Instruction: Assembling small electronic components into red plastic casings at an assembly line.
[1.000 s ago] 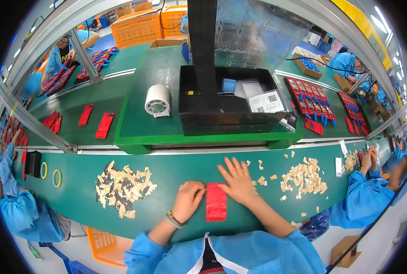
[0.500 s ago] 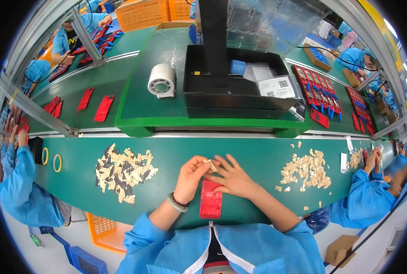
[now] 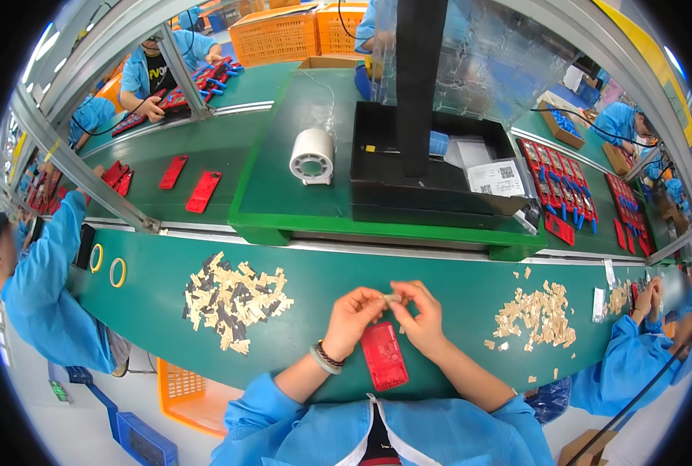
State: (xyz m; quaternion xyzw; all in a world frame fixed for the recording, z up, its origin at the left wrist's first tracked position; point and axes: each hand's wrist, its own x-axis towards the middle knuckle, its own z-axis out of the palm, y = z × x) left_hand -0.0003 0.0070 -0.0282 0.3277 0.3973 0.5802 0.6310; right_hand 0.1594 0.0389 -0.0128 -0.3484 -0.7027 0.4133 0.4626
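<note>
My left hand (image 3: pixel 353 320) and my right hand (image 3: pixel 419 317) meet above the green table. Both are closed in a pinch at the fingertips on a small beige piece (image 3: pixel 393 298), mostly covered by the fingers. Just below them a red phone-shaped plate (image 3: pixel 385 357) lies flat, slightly tilted, touching neither hand as far as I can see. To the left spreads a pile of beige and black small pieces (image 3: pixel 233 299). A looser heap of beige bits (image 3: pixel 538 314) lies to the right of my right hand.
Beyond the table a green-edged stand (image 3: pixel 377 231) carries a black box (image 3: pixel 431 203) and a white fan-like cylinder (image 3: pixel 312 157). Two tape rolls (image 3: pixel 118 272) lie at left. Red plates (image 3: pixel 203 192) rest on the belt behind. Co-workers sit at both sides.
My right hand has gone from spread fingers to a pinch on the beige piece beside my left. Its fingers no longer cover the red plate. The whole view has shifted and tilted slightly.
</note>
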